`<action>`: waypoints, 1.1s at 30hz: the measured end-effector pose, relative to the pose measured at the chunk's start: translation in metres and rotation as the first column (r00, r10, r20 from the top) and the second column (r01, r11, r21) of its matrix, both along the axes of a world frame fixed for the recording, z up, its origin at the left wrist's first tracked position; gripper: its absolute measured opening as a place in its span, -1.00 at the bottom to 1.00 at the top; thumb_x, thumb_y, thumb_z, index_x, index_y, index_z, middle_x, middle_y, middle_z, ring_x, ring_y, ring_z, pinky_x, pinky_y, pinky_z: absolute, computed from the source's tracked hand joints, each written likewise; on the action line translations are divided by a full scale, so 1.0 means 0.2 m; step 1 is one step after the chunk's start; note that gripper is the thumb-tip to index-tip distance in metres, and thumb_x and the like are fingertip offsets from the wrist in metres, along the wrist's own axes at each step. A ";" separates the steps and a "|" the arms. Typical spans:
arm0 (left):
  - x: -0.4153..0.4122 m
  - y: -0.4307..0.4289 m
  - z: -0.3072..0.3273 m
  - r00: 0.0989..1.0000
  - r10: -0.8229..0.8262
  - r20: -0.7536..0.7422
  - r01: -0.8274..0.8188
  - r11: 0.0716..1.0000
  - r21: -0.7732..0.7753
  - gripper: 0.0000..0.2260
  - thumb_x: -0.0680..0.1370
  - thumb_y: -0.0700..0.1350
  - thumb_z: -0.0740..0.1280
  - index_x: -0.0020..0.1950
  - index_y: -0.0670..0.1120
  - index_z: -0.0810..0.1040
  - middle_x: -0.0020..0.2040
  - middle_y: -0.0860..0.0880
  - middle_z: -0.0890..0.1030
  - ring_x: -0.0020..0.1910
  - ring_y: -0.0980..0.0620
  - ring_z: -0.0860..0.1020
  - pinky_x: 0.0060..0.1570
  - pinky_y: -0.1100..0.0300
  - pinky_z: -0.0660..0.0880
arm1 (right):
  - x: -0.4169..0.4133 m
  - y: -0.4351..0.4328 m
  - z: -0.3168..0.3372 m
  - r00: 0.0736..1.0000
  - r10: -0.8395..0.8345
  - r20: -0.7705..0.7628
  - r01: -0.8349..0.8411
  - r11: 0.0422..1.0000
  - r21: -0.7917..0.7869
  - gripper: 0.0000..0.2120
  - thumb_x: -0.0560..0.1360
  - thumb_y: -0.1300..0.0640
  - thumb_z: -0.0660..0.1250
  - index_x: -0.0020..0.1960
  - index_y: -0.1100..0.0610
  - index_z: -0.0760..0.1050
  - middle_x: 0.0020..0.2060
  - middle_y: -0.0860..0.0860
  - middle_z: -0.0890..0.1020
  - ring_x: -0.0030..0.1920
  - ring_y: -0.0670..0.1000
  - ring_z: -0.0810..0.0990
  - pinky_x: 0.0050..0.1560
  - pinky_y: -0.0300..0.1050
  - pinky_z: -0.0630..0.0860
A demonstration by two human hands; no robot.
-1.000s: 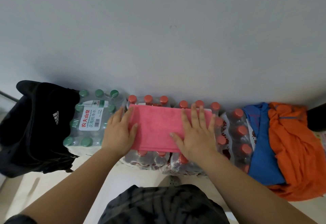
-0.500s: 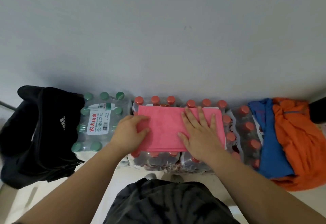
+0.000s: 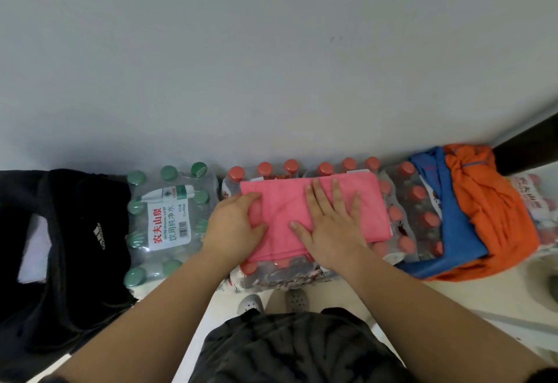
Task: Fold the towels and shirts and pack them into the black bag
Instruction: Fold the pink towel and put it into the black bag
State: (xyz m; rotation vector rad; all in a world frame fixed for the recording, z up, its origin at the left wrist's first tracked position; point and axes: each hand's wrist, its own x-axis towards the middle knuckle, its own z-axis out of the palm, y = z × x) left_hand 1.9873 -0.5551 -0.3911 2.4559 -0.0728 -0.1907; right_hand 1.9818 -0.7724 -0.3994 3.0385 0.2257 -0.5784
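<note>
Head view, left hand (image 3: pixel 234 225) now seemingly gripping towel (image 3: pixel 373 213)

One towel (image 3: pixel 374 201), one blue shirt (image 3: pixel 453 225), one orange shirt (image 3: pixel 495 210), one bag (image 3: pixel 75 231).

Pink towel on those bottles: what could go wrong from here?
The pink towel lies on bumpy red-capped bottles, so its fold may crease unevenly under the right hand. The left hand grips only one end; carried like that to the black bag, it might fall open. The orange shirt overhangs the pack's front and could slide off.
</note>
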 end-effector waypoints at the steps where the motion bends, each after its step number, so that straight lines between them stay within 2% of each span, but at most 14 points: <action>1: 0.00 0.00 0.00 1.000 0.021 -0.004 -0.021 0.998 -0.061 -0.44 0.41 -0.11 0.51 0.41 -0.03 0.51 0.21 -0.08 0.59 0.14 -0.08 0.55 0.19 0.08 0.50 | 0.00 0.00 0.00 1.000 -0.002 0.002 0.002 1.000 -0.005 -0.19 0.52 -0.45 -0.38 0.59 0.02 -0.41 0.59 -0.04 -0.34 0.51 0.15 -0.52 0.46 0.41 -0.38; 4: -0.03 0.01 0.01 0.993 0.095 -0.066 -0.110 0.948 -0.298 -0.46 0.44 -0.25 0.48 0.41 -0.01 0.51 0.18 0.02 0.56 0.03 0.07 0.55 0.13 0.12 0.55 | 0.00 0.00 0.00 1.000 -0.012 0.001 0.012 1.000 -0.008 -0.15 0.48 -0.47 -0.43 0.59 0.03 -0.41 0.59 -0.04 -0.34 0.51 0.14 -0.52 0.46 0.41 -0.39; 7: -0.04 0.00 0.04 0.982 0.103 -0.157 -0.169 0.851 -0.498 -0.45 0.46 -0.29 0.48 0.39 0.08 0.50 0.17 0.09 0.53 0.07 0.04 0.59 0.16 -0.01 0.58 | 0.00 0.01 -0.01 0.999 -0.033 0.012 0.033 0.999 0.033 -0.10 0.42 -0.49 -0.48 0.60 0.02 -0.40 0.58 -0.07 -0.33 0.52 0.12 -0.52 0.45 0.38 -0.42; 10: -0.05 -0.03 0.10 0.984 0.075 -0.163 -0.157 0.799 -0.581 -0.42 0.46 -0.31 0.48 0.37 0.14 0.49 0.22 0.13 0.50 0.05 0.03 0.59 0.11 -0.03 0.60 | 0.00 -0.02 0.00 0.997 -0.064 0.050 0.055 0.983 0.174 -0.09 0.41 -0.50 -0.47 0.61 0.00 -0.36 0.60 -0.10 -0.30 0.54 0.04 -0.48 0.50 0.30 -0.41; 14: -0.05 -0.13 0.22 0.998 -0.017 -0.059 -0.023 0.795 -0.606 -0.40 0.44 -0.23 0.47 0.44 0.12 0.46 0.22 0.21 0.46 0.05 0.08 0.58 -0.01 0.03 0.62 | -0.02 -0.15 0.00 0.991 -0.109 0.079 0.064 0.897 0.438 -0.05 0.43 -0.52 -0.40 0.64 0.03 -0.21 0.62 -0.09 -0.19 0.58 -0.08 -0.35 0.60 0.13 -0.22; 17: -0.02 -0.27 0.29 0.998 -0.068 0.018 0.066 0.822 -0.566 -0.39 0.45 -0.28 0.45 0.47 0.06 0.44 0.22 0.17 0.45 0.12 0.11 0.55 0.05 0.12 0.60 | -0.06 -0.30 0.02 0.980 -0.172 0.101 0.078 0.795 0.602 -0.15 0.54 -0.46 -0.20 0.65 0.05 -0.06 0.63 -0.08 -0.03 0.61 -0.15 -0.15 0.62 -0.02 -0.09; 20: 0.00 -0.45 0.33 0.984 -0.139 0.113 0.175 0.880 -0.442 -0.40 0.45 -0.27 0.42 0.46 0.08 0.43 0.20 0.19 0.41 0.17 0.30 0.45 0.13 0.41 0.43 | -0.09 -0.46 0.05 0.961 -0.273 0.051 0.155 0.679 0.717 -0.26 0.56 -0.39 -0.07 0.63 -0.03 0.07 0.61 -0.12 0.10 0.58 -0.22 -0.01 0.59 -0.17 -0.01; 22: 0.03 -0.59 0.33 0.976 -0.179 0.126 0.213 0.908 -0.361 -0.39 0.45 -0.28 0.41 0.48 0.02 0.42 0.17 0.12 0.41 0.11 0.29 0.42 0.12 0.50 0.34 | -0.10 -0.55 0.06 0.941 -0.338 -0.010 0.209 0.558 0.803 -0.25 0.54 -0.44 -0.05 0.60 -0.05 0.17 0.57 -0.11 0.24 0.55 -0.21 0.14 0.58 -0.11 0.11; 24: 0.05 -0.74 0.29 0.976 -0.190 0.110 0.215 0.931 -0.296 -0.39 0.45 -0.27 0.39 0.50 -0.02 0.41 0.19 0.06 0.41 0.09 0.21 0.41 0.15 0.48 0.33 | -0.09 -0.63 0.06 0.927 -0.363 -0.098 0.248 0.396 0.884 -0.23 0.52 -0.48 -0.01 0.58 -0.06 0.25 0.50 -0.13 0.37 0.50 -0.19 0.30 0.53 0.04 0.27; 26: 0.08 -0.87 0.25 0.978 -0.183 0.096 0.202 0.948 -0.246 -0.41 0.45 -0.29 0.37 0.49 -0.06 0.43 0.25 0.00 0.42 0.15 0.16 0.40 0.24 0.42 0.34 | -0.07 -0.69 0.06 0.923 -0.331 -0.197 0.287 0.251 0.924 -0.26 0.52 -0.48 0.06 0.56 -0.09 0.27 0.48 -0.16 0.41 0.48 -0.18 0.34 0.51 0.08 0.31; 28: 0.10 -0.98 0.20 0.979 -0.184 0.089 0.199 0.957 -0.213 -0.43 0.43 -0.32 0.37 0.45 -0.10 0.47 0.32 -0.07 0.43 0.26 0.07 0.43 0.32 0.40 0.29 | -0.05 -0.74 0.07 0.920 -0.269 -0.285 0.327 0.126 0.936 -0.35 0.57 -0.38 0.11 0.56 -0.09 0.28 0.48 -0.18 0.40 0.48 -0.18 0.34 0.52 0.05 0.29; 29: 0.11 -1.03 0.17 0.980 -0.183 0.073 0.194 0.962 -0.193 -0.44 0.43 -0.31 0.38 0.44 -0.10 0.49 0.34 -0.08 0.44 0.29 0.02 0.45 0.31 0.43 0.26 | -0.04 -0.76 0.08 0.918 -0.242 -0.314 0.345 0.097 0.934 -0.40 0.60 -0.32 0.11 0.55 -0.09 0.29 0.47 -0.19 0.42 0.47 -0.19 0.35 0.52 0.02 0.29; 31: 0.11 -1.10 0.14 0.985 -0.169 0.035 0.172 0.976 -0.132 -0.51 0.46 -0.19 0.43 0.40 -0.08 0.52 0.35 -0.08 0.46 0.31 0.00 0.46 0.31 0.42 0.24 | 0.00 -0.80 0.09 0.907 -0.207 -0.368 0.394 0.101 0.914 -0.49 0.60 -0.28 0.10 0.51 -0.15 0.33 0.42 -0.20 0.46 0.42 -0.22 0.39 0.51 0.00 0.31; 33: 0.10 -1.14 0.12 0.988 -0.150 0.031 0.152 0.983 -0.100 -0.62 0.49 -0.10 0.36 0.32 -0.05 0.55 0.30 -0.05 0.52 0.28 0.03 0.47 0.32 0.27 0.34 | 0.03 -0.84 0.09 0.889 -0.176 -0.423 0.445 0.118 0.888 -0.56 0.59 -0.32 0.10 0.42 -0.26 0.39 0.37 -0.22 0.49 0.38 -0.23 0.43 0.49 0.01 0.34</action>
